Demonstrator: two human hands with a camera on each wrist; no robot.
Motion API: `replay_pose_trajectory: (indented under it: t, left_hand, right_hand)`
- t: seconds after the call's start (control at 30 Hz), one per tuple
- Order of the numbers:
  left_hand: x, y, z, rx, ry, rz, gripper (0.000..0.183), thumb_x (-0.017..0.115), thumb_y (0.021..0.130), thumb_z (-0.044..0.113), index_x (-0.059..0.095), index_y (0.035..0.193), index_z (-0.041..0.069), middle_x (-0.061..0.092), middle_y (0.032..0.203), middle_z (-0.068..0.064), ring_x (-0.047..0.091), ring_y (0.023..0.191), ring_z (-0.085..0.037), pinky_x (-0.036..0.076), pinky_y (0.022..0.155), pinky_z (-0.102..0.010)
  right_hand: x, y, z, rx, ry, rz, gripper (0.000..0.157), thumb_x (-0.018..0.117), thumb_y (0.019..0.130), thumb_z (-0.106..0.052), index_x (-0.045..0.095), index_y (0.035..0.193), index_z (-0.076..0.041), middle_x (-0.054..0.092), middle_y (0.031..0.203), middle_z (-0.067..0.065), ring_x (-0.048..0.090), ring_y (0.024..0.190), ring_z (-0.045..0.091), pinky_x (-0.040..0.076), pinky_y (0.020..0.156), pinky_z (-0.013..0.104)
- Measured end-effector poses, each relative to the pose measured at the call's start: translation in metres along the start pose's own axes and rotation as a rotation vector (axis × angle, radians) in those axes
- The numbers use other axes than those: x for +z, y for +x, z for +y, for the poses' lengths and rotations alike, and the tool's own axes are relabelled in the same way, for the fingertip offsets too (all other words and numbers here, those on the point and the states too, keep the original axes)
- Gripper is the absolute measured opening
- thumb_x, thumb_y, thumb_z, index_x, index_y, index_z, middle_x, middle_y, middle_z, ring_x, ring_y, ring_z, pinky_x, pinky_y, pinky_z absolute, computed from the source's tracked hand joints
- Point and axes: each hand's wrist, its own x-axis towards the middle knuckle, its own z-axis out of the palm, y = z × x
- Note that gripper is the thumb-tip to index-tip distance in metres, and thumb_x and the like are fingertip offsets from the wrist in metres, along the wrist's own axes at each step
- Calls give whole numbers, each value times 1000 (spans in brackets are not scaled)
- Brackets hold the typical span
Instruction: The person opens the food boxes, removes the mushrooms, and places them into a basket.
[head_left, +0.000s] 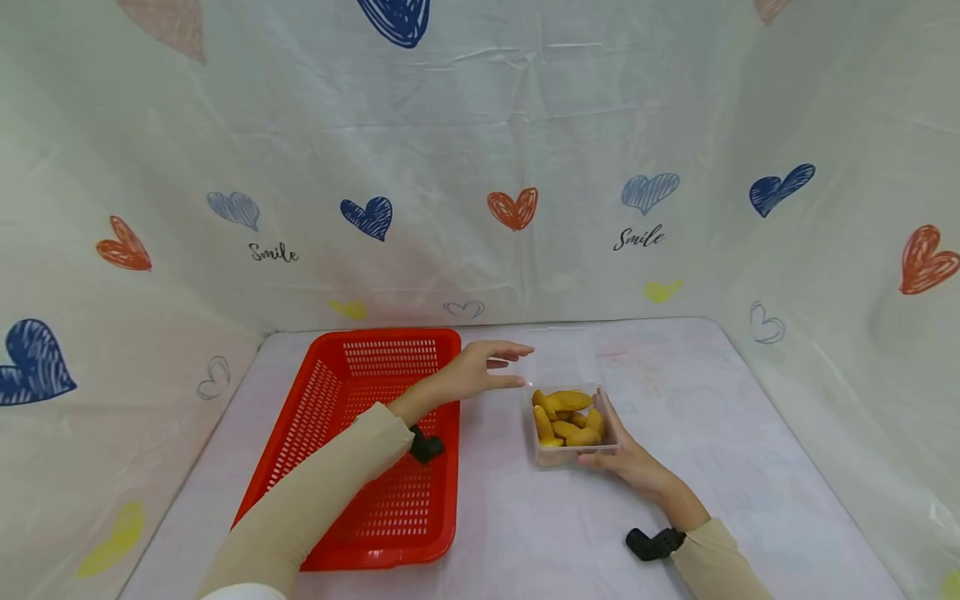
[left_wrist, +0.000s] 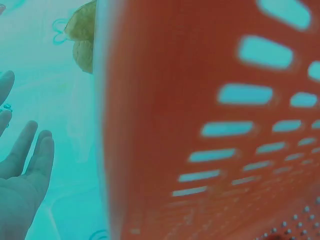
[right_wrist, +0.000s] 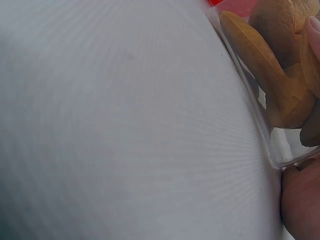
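Note:
A clear plastic box (head_left: 551,458) holds several yellow-brown, finger-shaped knobby pieces (head_left: 570,417), some of them forked, as the right wrist view shows up close. My right hand (head_left: 637,462) grips the box by its right side, thumb at the near wall and fingers along the far right edge. To the left, my left hand (head_left: 476,369) reaches past the right rim of a red perforated basket (head_left: 442,550), its fingers spread toward the box and nothing between them. In the left wrist view the left hand (left_wrist: 25,185) shows beside the basket wall.
The basket takes up the left of the white table (head_left: 517,533), and my left forearm crosses over it. Behind the box, a faint clear panel (head_left: 566,354) shows against the table. A white sheet printed with hearts (head_left: 450,275) hangs around the back and sides.

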Motion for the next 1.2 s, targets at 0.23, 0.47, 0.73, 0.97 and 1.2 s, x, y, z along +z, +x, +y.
replay_pose_trajectory:
  t: [0.23,0.47,0.73,0.97,1.2]
  left_hand:
    - [-4,2,3,46,26,-9,51,69,82,8,50,130,2,51,130,-14,50,114,-26,40,96,-45]
    - [5,24,-10,92,55,-55,53,71,81,18,52,130,10,53,130,-1,50,113,-15,43,96,-36]
    - [24,41,-1,65,87,-146,57,72,79,17,51,132,14,50,132,3,47,115,-13,41,97,-27]
    - [45,52,-14,40,100,-225,62,74,77,11,49,134,14,48,134,6,45,118,-14,38,99,-26]
    - [58,54,-26,10,71,-269,61,73,77,6,50,133,11,51,133,1,47,118,-17,37,101,-31]
  right_hand:
    - [-1,1,1,-6,4,-4,106,70,81,-10,-10,145,-37,-13,152,-2,-16,136,27,4,104,63]
    - [-1,0,2,-5,8,-3,104,69,82,-11,-9,144,-41,-14,152,-2,-15,136,28,3,102,65]
    - [-1,-1,0,12,0,-6,102,68,83,-12,-8,143,-46,-14,152,-3,-17,136,27,-2,99,68]
    - [-1,-1,1,13,8,-4,102,68,83,-12,-8,143,-46,-13,152,-5,-17,136,26,-5,98,69]
    - [-2,-1,3,21,25,-4,101,66,84,-10,-8,142,-46,-13,152,-5,-16,137,27,-6,98,69]
